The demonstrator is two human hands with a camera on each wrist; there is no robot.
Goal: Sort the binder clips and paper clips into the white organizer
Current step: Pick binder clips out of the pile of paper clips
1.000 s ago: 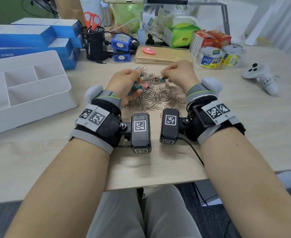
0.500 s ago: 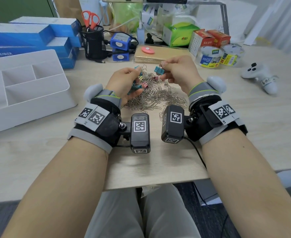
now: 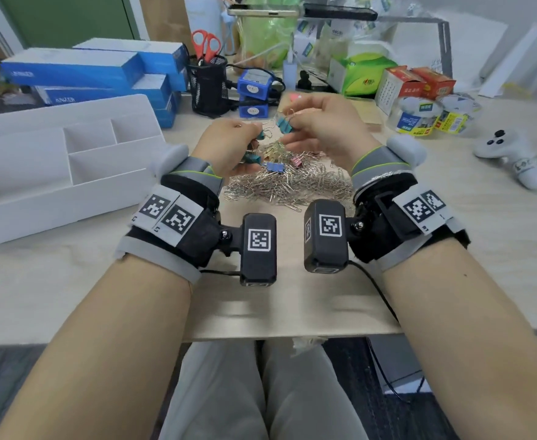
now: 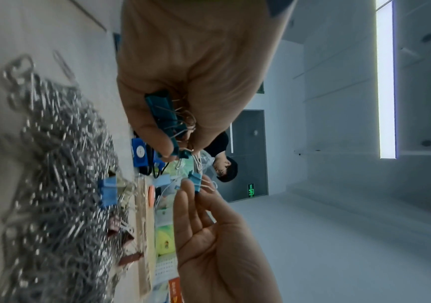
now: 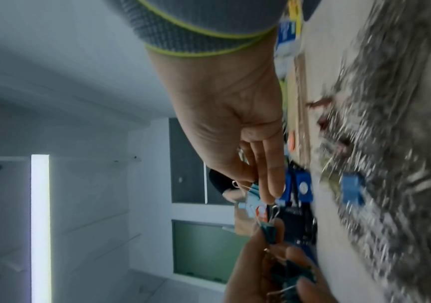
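Note:
A heap of silver paper clips (image 3: 288,184) lies on the table between my wrists, with a blue binder clip (image 3: 275,167) and a pink binder clip (image 3: 297,162) on top. My left hand (image 3: 229,147) is raised over the heap and grips several teal binder clips (image 4: 165,114). My right hand (image 3: 321,128) pinches one teal binder clip (image 3: 284,125) between thumb and fingertips, a little above and right of the left hand. The white organizer (image 3: 54,166) stands at the left with its compartments showing nothing inside.
Blue boxes (image 3: 102,77) and a black mesh pen cup (image 3: 208,84) with scissors stand behind the organizer. Tape rolls (image 3: 419,119), small cartons and a white game controller (image 3: 511,157) sit at the right. A brown pad (image 3: 365,112) lies behind the heap.
My right hand has lifted a teal binder clip out of the heap and carried it up toward the left hand. The left hand has risen slightly with its clips.

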